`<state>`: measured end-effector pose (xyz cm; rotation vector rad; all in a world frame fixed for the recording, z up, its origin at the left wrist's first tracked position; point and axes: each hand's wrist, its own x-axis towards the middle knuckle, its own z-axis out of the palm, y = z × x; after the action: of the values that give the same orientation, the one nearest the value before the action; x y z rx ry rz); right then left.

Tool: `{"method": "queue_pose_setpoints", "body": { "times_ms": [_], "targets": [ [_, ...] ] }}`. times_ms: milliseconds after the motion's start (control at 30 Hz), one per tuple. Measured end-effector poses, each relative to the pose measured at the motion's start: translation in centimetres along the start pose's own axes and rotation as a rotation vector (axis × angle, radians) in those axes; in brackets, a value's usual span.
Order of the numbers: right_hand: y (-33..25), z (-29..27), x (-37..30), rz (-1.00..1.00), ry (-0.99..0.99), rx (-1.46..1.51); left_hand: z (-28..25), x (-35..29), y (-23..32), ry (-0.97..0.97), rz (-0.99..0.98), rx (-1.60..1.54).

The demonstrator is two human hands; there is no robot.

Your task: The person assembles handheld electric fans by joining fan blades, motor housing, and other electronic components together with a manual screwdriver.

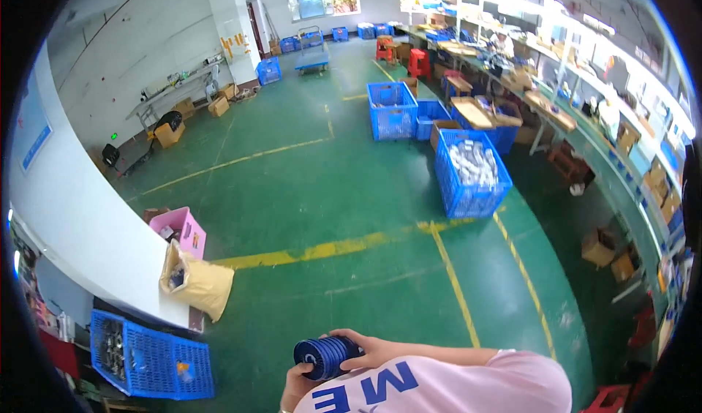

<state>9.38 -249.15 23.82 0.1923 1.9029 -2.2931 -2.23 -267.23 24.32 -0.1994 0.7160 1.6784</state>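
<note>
A dark blue ribbed roll (pixel 326 355), like a coil of blue cord or tape, is held close to my chest at the bottom middle of the view. My right hand (pixel 374 350) grips its right side with fingers over the top. My left hand (pixel 295 388) supports it from below on the left. My pink shirt with blue letters (pixel 439 387) fills the lower edge beneath both hands.
A green floor with yellow lines (pixel 322 250) spreads ahead. A blue crate (pixel 151 354), a tan sack (pixel 196 281) and a pink bin (pixel 181 230) sit by the white wall at left. Blue crates (pixel 473 173) and long workbenches (pixel 585 120) line the right side.
</note>
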Motion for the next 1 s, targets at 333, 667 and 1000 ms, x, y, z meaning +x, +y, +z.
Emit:
{"method": "queue_pose_setpoints", "body": {
  "times_ms": [333, 667, 1000],
  "targets": [
    [-4.2, -21.4, 16.6, -0.125, 0.294, 0.254, 9.3, 29.5, 21.0, -0.154, -0.365, 0.622],
    [-18.2, -43.3, 41.3, -0.003, 0.228, 0.074, 14.0, 50.4, 39.7, -0.06, -0.142, 0.079],
    [-24.4, -63.4, 68.0, 0.016, 0.161, -0.091, 15.3, 73.5, 63.4, -0.007, 0.023, 0.169]
  ]
}}
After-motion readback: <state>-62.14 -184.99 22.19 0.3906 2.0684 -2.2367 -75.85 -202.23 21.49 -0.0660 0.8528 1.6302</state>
